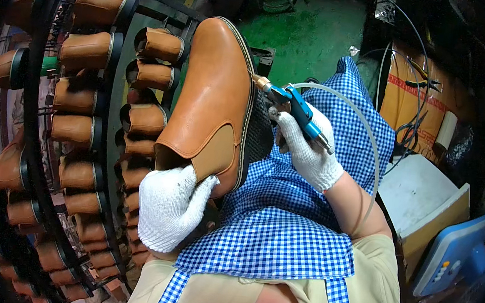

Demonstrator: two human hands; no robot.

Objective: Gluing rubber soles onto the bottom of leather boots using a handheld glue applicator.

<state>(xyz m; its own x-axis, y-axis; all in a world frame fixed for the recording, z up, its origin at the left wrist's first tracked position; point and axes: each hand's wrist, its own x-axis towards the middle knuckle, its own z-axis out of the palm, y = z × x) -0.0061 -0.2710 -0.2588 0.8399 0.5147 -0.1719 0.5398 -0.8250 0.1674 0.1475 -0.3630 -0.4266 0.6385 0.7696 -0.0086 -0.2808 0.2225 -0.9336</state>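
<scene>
A tan leather Chelsea boot (217, 84), with an elastic side panel and a dark sole, is held up in front of me with its toe pointing away. My left hand (171, 209), in a white knit glove, grips it at the ankle opening; some fingers are hidden inside. Also gloved, my right hand (307, 149) is closed round a small blue spray gun (300, 111) with a brass-coloured nozzle. That nozzle is at the boot's right edge, by the stitched welt; whether it touches cannot be told. A translucent hose (369, 129) curves from the gun past my right forearm.
To the left, dark metal racks (109, 155) carry several rows of similar tan boots. A blue-and-white checked apron (280, 238) covers my lap. On the right are pliers (422, 76), a cardboard box (426, 200) and a blue plastic device (455, 254). The floor (308, 28) ahead is green.
</scene>
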